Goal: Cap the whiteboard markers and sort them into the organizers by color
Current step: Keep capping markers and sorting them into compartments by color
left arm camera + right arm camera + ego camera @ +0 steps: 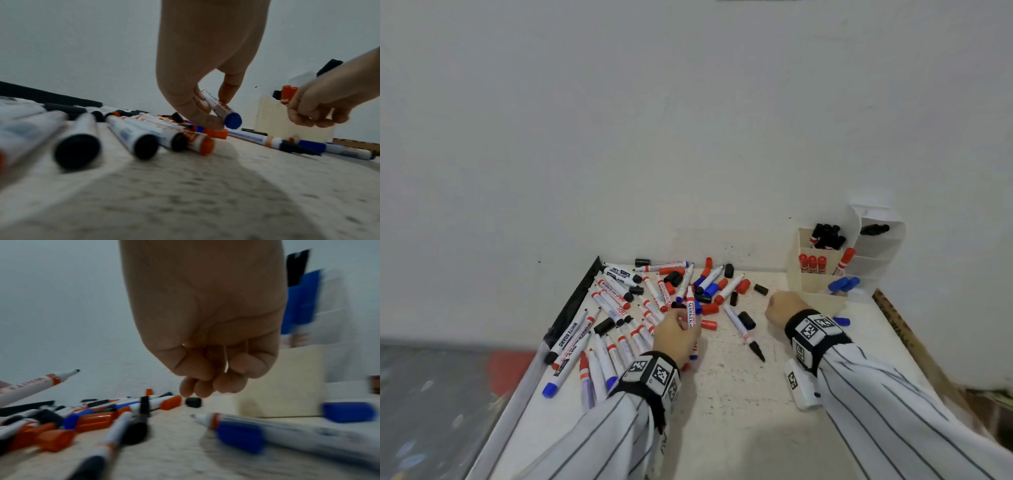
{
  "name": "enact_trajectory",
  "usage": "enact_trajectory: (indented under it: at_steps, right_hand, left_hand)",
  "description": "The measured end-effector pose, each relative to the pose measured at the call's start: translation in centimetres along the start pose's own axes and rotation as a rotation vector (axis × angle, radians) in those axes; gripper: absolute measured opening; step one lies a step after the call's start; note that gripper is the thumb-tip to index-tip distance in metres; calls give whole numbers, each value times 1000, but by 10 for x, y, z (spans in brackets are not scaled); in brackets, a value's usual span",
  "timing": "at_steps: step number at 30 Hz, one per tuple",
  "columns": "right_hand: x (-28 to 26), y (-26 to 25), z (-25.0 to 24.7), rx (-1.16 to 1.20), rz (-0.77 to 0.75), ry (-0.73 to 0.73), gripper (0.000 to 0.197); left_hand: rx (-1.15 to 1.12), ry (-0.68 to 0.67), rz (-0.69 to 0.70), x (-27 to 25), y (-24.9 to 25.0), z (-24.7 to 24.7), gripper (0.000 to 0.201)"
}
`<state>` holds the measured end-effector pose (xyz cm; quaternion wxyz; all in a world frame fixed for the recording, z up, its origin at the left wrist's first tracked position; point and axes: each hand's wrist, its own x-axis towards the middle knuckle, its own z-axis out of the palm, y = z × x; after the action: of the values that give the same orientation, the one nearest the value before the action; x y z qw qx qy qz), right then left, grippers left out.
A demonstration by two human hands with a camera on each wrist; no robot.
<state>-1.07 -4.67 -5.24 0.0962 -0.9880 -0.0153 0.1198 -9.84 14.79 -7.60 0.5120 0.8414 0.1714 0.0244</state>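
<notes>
- Two hands are seen over a speckled white worktop (722, 394) set against a pale wall (688, 120); both wrists carry bands printed with black-and-white tags, and striped sleeves cover the arms.
- Against the wall at the far right, the organizers (822, 284) are stood — a cream one in front holding black-capped markers in its rear compartment, red-capped ones in the middle and blue-capped ones at the front, with a white tiered one just beside it on the right.
- Spread across the left and middle of the worktop, a loose pile of markers (619, 308) is seen, most of them uncapped, with red, black and blue caps scattered among them.
- The left hand (676, 337) is raised just above the pile's near edge; a blue-ended marker (221, 109) is pinched between its thumb and fingers, tilted, with its tip pointing up and away.
- The right hand (786, 306) is held low near the cream organizer — its fingers are curled into the palm, and nothing can be seen held in them in the right wrist view.
- One uncapped black-tipped marker (743, 332) lies alone on the worktop between the two hands.
- A loose black cap (193, 402) lies on the worktop just beyond the right hand's knuckles.
- A blue cap (841, 321) lies beside the right wrist, near the cream organizer.
</notes>
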Motion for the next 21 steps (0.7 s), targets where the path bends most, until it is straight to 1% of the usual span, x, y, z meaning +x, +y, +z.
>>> enact_trajectory:
  at_steps: [2, 4, 6, 10, 13, 15, 18, 21]
  right_hand:
    - [-1, 35, -2, -64, 84, -17, 29]
    - [-3, 67, 0, -72, 158, 31, 26]
    - [-6, 93, 5, -102, 193, 49, 30]
    - [-4, 130, 20, -77, 147, 4, 44]
    - [-1, 138, 29, -55, 116, 14, 47]
    - [-3, 135, 31, -19, 131, 56, 39]
    - [-5, 132, 30, 47, 119, 140, 19]
    - [-8, 126, 22, 126, 91, 170, 11]
  left_hand:
    - [19, -30, 10, -3, 6, 15, 37]
    - [17, -70, 2, -6, 11, 28, 38]
    - [38, -108, 1, -10, 15, 38, 40]
    - [48, -131, 17, -15, 17, 46, 38]
    - [52, -144, 1, -14, 17, 45, 36]
    - [52, -152, -18, -13, 17, 44, 36]
    - [40, -166, -38, -12, 16, 43, 35]
    - [47, -163, -22, -13, 16, 42, 33]
